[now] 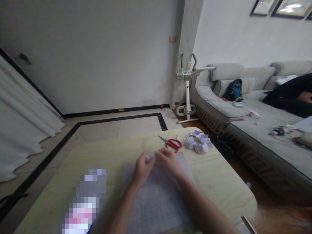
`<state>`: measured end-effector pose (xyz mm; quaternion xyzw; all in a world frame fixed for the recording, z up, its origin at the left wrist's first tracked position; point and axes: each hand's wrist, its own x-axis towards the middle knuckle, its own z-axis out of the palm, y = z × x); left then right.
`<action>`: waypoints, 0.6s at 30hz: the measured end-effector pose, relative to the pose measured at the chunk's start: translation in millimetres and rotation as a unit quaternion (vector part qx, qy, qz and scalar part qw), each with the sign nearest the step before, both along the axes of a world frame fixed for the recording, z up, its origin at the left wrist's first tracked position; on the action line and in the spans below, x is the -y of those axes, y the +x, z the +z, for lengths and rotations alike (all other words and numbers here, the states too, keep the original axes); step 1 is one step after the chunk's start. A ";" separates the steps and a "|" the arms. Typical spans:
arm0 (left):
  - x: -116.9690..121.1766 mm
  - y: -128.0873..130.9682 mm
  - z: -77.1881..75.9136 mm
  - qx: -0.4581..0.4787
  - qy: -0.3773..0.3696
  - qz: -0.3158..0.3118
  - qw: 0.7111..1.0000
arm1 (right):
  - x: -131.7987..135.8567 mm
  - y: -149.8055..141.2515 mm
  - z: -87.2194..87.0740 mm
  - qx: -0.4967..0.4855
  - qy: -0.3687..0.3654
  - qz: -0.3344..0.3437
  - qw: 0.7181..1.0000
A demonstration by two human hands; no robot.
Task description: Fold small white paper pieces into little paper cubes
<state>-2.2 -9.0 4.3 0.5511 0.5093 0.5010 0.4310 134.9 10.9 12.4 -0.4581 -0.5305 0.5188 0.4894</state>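
Note:
Between my two hands is a small piece of white paper (150, 156), pinched by the fingers of both. My left hand (142, 165) grips its left side, and my right hand (168, 159) closes on its right side. Below them a large written sheet of paper (156, 201) lies on the wooden table (104, 152). Just beyond my right hand lie scissors (173, 144) with red handles, blades pointing left. Several folded pieces of paper (201, 143) sit in a loose cluster at the table's far right corner.
A pixelated item (84, 204) lies at the table's left. To the right stands a grey sofa (263, 120) with a dark backpack (234, 91) and a person's dark-clothed legs (292, 97). An exercise machine (187, 91) stands by the wall. A white curtain (21, 123) hangs at left.

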 end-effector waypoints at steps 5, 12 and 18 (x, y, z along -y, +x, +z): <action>-0.3 -2.2 -3.1 -0.009 0.000 -0.001 1.000 | 0.4 0.5 -0.3 0.008 0.008 0.003 1.000; -1.6 -3.8 1.5 0.014 -0.027 -0.016 0.999 | 0.4 0.9 0.2 -0.002 0.005 0.012 1.000; -1.9 -3.7 3.5 0.027 -0.031 0.000 0.999 | 1.6 0.9 5.9 0.012 0.011 0.005 1.000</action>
